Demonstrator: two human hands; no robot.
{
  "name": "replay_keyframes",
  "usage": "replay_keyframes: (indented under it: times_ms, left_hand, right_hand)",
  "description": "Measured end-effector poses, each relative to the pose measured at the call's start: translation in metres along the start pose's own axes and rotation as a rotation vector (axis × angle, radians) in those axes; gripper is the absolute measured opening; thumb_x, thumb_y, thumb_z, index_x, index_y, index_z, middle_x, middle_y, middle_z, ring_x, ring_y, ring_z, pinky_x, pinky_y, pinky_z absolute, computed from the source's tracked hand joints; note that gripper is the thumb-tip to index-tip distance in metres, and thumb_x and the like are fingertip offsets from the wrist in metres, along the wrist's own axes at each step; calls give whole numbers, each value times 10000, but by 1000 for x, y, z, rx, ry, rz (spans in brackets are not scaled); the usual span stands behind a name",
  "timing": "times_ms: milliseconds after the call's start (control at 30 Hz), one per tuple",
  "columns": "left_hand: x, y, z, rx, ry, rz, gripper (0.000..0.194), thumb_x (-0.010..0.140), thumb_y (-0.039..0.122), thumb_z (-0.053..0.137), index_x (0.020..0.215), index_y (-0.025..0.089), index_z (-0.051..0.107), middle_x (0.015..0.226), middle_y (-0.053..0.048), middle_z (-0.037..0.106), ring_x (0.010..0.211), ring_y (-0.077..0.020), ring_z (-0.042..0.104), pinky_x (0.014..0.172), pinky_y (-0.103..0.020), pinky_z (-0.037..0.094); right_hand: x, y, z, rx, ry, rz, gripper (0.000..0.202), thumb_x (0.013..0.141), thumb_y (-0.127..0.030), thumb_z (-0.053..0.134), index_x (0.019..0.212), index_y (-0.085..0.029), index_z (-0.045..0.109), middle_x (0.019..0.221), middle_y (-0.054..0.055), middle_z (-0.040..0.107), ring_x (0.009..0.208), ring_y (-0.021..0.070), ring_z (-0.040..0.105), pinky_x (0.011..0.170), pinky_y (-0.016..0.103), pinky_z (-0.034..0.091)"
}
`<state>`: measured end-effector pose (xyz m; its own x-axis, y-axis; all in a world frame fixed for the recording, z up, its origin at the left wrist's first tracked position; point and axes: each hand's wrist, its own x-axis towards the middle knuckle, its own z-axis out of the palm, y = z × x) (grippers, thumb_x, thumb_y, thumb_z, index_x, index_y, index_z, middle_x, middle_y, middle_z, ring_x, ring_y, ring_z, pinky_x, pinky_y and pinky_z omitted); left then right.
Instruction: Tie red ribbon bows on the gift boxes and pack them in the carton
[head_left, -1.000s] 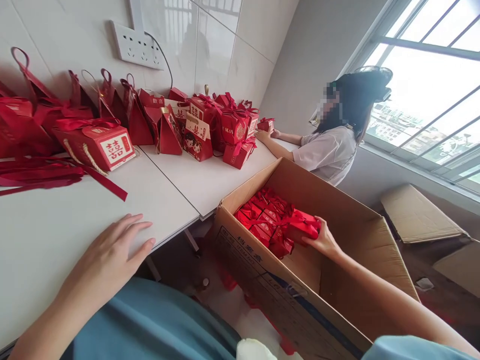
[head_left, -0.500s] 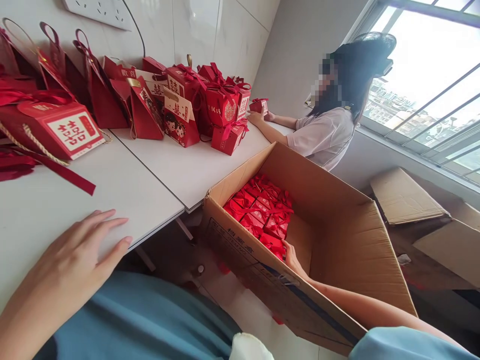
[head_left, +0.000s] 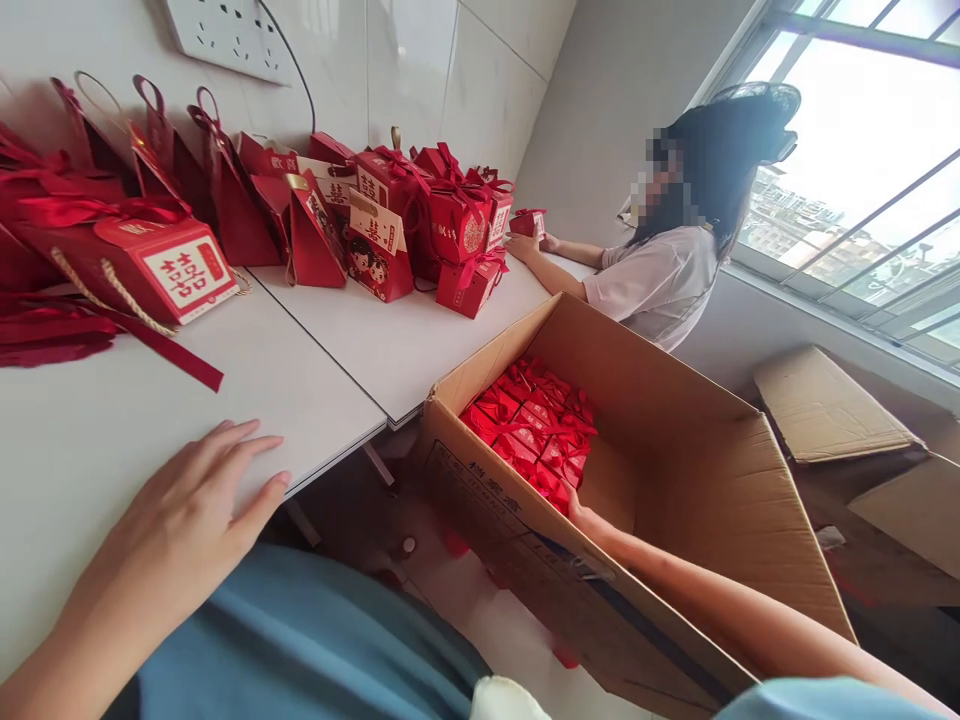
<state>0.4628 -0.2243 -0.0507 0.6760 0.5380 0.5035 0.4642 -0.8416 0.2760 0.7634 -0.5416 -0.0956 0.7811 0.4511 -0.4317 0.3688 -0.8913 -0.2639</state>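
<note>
My left hand (head_left: pixel 191 500) lies on the white table (head_left: pixel 315 410) near its front edge, fingers apart, holding nothing. My right hand (head_left: pixel 589 515) reaches down inside a large open cardboard box (head_left: pixel 675 480), at the near end of several small red ribboned boxes (head_left: pixel 532 420) packed in rows. Its fingers are mostly hidden behind the box wall and red ribbon, so its grip does not show. A larger red gift box (head_left: pixel 142 260) with rope handles and a loose ribbon stands on the table beyond my left hand.
Red gift bags (head_left: pixel 240 215) and stacked ribboned boxes (head_left: pixel 457 220) line the wall side of the table. A person (head_left: pixel 667 270) at the far end has both hands around a small red box (head_left: pixel 527 223). Another open carton (head_left: pixel 832 405) is at the right.
The view has shifted slightly, so the scene sits a little further right. My right hand is lower against the nearest small red boxes, its fingers more hidden. My left hand remains on the table.
</note>
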Motion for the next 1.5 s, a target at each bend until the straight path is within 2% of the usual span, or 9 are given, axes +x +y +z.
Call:
replay_keyframes:
  times_ms: [100,333,500,633,767,933,1100,1333,1500]
  left_hand:
    - [0,1,4,-33,-23,-18,410,820,523,312,986,255,575,1088,-92,605,1129,-295,544,986,-488,439]
    - [-15,5,-5,-186,-71,-200,457,807,383,433,1227,209,478,1240,-115,579,1195,-271,524,1009,-448,441]
    - [-33,-15,-48,-363,-245,-480,674,814,363,468,1412,185,214,1497,-141,279,1372,-259,297,1102,-452,317]
    - [-60,-48,-86,-546,-140,-646,612,817,374,474,1371,226,261,1449,-146,342,1285,-241,435,1057,-423,371]
    - [-88,-91,-118,-614,168,-836,500,764,366,526,1220,202,405,1260,-161,508,1039,-233,607,851,-382,508]
    - [-119,-156,-165,-327,832,-1020,393,690,244,577,1065,187,476,1096,-111,589,1068,-235,592,888,-372,486]
    - [-147,-203,-203,-49,1031,-1179,507,715,206,573,1183,146,386,1282,-176,453,1274,-279,411,1048,-422,353]
    - [-161,-231,-218,202,989,-1322,718,721,274,618,1289,18,259,1379,-285,313,1379,-356,191,1132,-468,181]
    - [-164,-250,-230,225,887,-1351,798,732,358,621,1307,23,182,1350,-296,370,1251,-358,436,993,-418,406]
  right_hand:
    - [0,-16,-47,-242,-62,-38,448,392,-86,781,824,-158,685,633,114,684,752,365,676,662,380,450]
    - [-3,-157,-103,-514,301,-519,379,873,-326,434,1198,-164,542,1121,156,656,971,338,651,736,407,475]
    - [-32,-265,-62,-549,283,-1060,311,883,-276,421,1133,-193,587,968,91,708,846,274,690,693,354,495]
    - [-60,-325,-11,-583,160,-1373,264,858,-250,470,1058,-184,629,966,104,712,868,280,685,705,345,495]
    - [-89,-379,34,-515,17,-1560,253,838,-251,476,1008,-184,651,922,105,713,797,266,682,670,332,480]
    - [-103,-444,81,-107,-214,-1633,233,813,-198,414,817,-172,646,824,74,687,706,186,630,636,269,451]
    - [-91,-473,111,274,-318,-1420,216,795,-267,386,738,-193,580,711,35,654,643,179,573,604,273,433]
    - [-88,-467,107,355,-398,-1344,215,786,-323,369,697,-219,534,638,4,590,568,171,523,558,277,412]
    - [-90,-467,109,346,-411,-1371,183,770,-291,383,702,-220,537,614,-6,563,565,165,503,551,270,392]
